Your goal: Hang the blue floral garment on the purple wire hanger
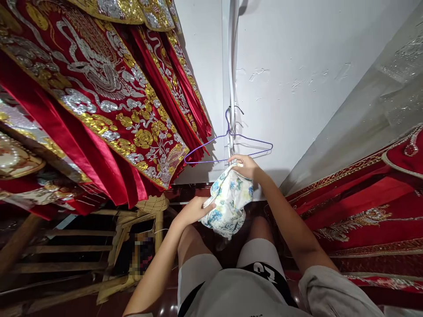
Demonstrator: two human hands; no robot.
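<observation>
A bunched white cloth (228, 200) with blue and yellow flowers hangs between my two hands, above my knees. My left hand (194, 211) pinches its lower left edge. At its upper right, my right hand (247, 168) grips the top edge, with the fingertips curled over it. What kind of item the cloth is, I cannot tell from its folds. Just beyond my right hand, a purple wire hanger (206, 143) hangs against the wall by a white strip (230, 66). Its lower bar passes behind my right fingers; whether they touch it is unclear.
Red cloth embroidered in gold and silver (132, 110) hangs close on the left. More red embroidered fabric (373, 211) is on the right, below plastic sheeting (403, 70). A bamboo frame (76, 248) stands low at the left. A white wall (291, 53) rises ahead.
</observation>
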